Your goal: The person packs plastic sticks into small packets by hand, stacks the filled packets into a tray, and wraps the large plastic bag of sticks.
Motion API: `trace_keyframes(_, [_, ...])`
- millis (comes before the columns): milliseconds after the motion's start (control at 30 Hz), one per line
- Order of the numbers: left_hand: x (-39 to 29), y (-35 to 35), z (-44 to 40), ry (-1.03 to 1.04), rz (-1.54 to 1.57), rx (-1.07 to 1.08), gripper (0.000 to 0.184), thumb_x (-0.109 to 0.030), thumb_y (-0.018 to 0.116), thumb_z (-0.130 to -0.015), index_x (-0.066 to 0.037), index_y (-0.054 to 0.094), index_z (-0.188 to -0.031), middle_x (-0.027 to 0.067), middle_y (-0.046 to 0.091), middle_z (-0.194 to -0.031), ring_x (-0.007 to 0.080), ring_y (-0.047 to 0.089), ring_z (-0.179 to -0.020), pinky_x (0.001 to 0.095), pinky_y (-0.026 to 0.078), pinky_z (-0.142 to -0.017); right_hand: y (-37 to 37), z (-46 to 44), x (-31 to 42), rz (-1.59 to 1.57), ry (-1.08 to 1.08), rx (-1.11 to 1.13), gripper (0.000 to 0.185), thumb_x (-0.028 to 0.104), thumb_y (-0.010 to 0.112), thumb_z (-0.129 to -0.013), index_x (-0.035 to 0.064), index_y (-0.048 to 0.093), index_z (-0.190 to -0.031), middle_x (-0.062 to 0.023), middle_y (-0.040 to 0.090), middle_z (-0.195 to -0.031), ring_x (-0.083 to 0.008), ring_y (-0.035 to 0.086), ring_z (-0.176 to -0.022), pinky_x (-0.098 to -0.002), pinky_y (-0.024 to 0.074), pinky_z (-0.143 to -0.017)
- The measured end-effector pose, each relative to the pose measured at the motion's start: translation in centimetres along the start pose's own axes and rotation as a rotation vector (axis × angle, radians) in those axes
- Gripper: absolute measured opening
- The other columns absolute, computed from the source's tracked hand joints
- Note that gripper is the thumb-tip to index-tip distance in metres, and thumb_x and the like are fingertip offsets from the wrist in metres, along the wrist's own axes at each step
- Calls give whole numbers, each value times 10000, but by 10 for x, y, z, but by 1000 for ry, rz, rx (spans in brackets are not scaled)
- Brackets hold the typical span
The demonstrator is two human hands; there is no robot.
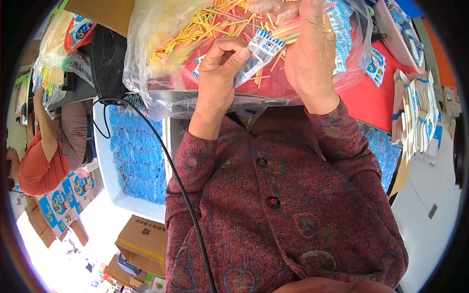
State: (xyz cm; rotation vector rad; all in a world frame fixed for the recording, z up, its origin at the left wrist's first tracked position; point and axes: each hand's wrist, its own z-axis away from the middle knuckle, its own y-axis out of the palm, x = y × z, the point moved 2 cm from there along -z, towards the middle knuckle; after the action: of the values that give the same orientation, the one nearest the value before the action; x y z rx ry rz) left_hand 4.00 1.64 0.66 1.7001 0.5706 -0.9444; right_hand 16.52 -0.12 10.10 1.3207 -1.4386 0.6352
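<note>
My left hand (220, 73) pinches a small blue-and-white printed packet (265, 48) by its left side, above the red work surface. My right hand (312, 53) is raised at the packet's other end, its fingers round a few pink and green sticks (289, 33). The sticks' near ends meet the packet's open-looking edge; whether they are inside it I cannot tell. Many yellow, orange and pink sticks (195, 36) lie loose on clear plastic beyond my hands.
Blue-and-white packets fill a white tub (113, 188) at lower left. A co-worker in a red shirt (41, 163) sits at far left. Folded printed bags (415, 112) stand at right, beside a pink bin (408, 36). A black cable (178, 180) hangs before my body.
</note>
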Motion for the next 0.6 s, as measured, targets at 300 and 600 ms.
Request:
trace_keyframes(300, [2,-1,0,70,-85,55,75,7,647,-850,-28,609,-904,22,578,-959,103,553,-884,244,451,-807,-10,-5,-8,-202,322,-50,441,449,384,-997,58,488,-820,-167,649,-867,-256,656,-853,-329,519,-752])
trace_keyframes(600, [5,-3,-1,87,-121,58,68,1,647,-851,-26,608,-899,21,572,-956,109,546,-889,248,441,-822,-14,-4,-22,-414,367,-78,436,493,396,-978,87,496,-854,-176,645,-869,-284,662,-820,-388,548,-748])
